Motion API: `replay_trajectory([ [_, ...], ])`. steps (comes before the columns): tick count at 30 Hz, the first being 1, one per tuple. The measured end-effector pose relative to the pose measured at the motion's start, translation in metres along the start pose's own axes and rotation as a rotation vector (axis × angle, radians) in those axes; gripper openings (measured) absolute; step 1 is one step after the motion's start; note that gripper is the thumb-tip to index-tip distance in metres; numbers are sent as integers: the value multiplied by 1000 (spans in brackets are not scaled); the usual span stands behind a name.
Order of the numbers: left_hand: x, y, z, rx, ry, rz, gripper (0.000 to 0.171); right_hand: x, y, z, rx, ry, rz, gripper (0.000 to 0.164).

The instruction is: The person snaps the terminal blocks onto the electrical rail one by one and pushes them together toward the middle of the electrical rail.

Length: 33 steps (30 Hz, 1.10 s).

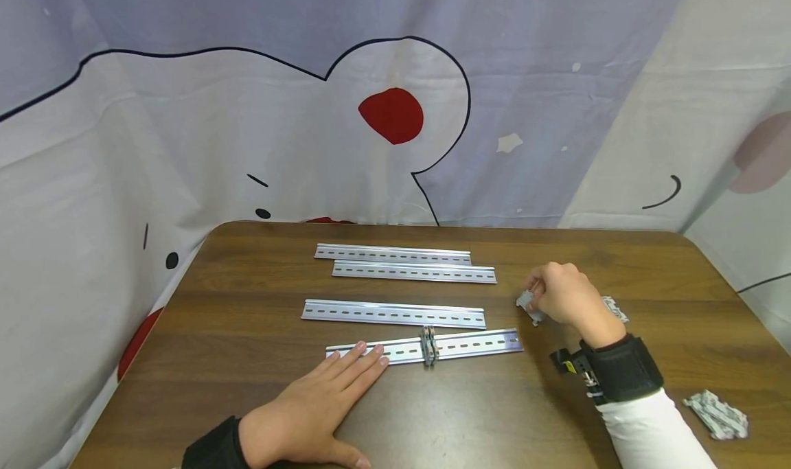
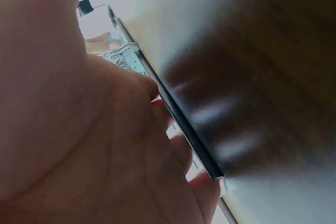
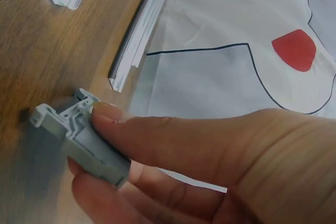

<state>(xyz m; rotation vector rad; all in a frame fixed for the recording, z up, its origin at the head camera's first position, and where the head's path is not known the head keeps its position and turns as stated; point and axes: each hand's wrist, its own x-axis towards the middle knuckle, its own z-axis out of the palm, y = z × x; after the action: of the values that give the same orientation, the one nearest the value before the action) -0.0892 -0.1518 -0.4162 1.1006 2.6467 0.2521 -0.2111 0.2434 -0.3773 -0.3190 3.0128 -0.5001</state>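
My left hand (image 1: 312,404) lies with straight fingers across the left end of the nearest slotted metal DIN rail (image 1: 476,344). Two or so thin grey terminal blocks (image 1: 428,347) sit upright on that rail, near its middle. To the right of the rails, my right hand (image 1: 565,296) pinches a grey DIN-rail terminal block (image 3: 94,145) between thumb and fingers. In the right wrist view, the block's clip-shaped side faces away from the palm, over the wooden table. The palm fills much of the left wrist view, with the rail's edge (image 2: 184,121) running beneath the fingers.
Behind the nearest rail lies another DIN rail (image 1: 395,313), with two more rails (image 1: 414,272) farther back. A grey piece (image 1: 615,309) shows beyond the right wrist. A small pile of grey parts (image 1: 718,415) lies front right. A printed curtain (image 1: 247,126) hangs behind the table (image 1: 247,283).
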Motion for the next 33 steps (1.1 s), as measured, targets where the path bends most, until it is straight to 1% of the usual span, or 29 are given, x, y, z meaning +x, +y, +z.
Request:
replay_trajectory([
  [2, 0, 0, 0, 5, 6, 1, 116, -1, -1, -1, 9, -10, 2, 21],
  [6, 0, 0, 1, 12, 17, 2, 117, -3, -5, -4, 46, -49, 17, 12],
  [7, 0, 0, 1, 12, 16, 1, 117, -4, -7, -5, 59, -63, 21, 13],
  [10, 0, 0, 1, 12, 20, 3, 117, -7, -12, -8, 113, -118, 19, 17],
  [14, 0, 0, 1, 14, 23, 8, 117, -11, -18, -11, 189, -205, 18, 19],
  [19, -1, 0, 0, 5, 19, 8, 117, -14, -22, -11, 208, -277, 32, 21],
  [24, -1, 0, 1, 10, 25, 8, 117, -14, -26, -6, 185, -277, 16, 21],
  [29, -1, 0, 2, 12, 22, 10, 117, -14, -31, -4, 145, -262, 19, 15],
  [33, 0, -1, 1, 13, 19, 18, 116, -16, -36, -3, 116, -248, 13, 17],
])
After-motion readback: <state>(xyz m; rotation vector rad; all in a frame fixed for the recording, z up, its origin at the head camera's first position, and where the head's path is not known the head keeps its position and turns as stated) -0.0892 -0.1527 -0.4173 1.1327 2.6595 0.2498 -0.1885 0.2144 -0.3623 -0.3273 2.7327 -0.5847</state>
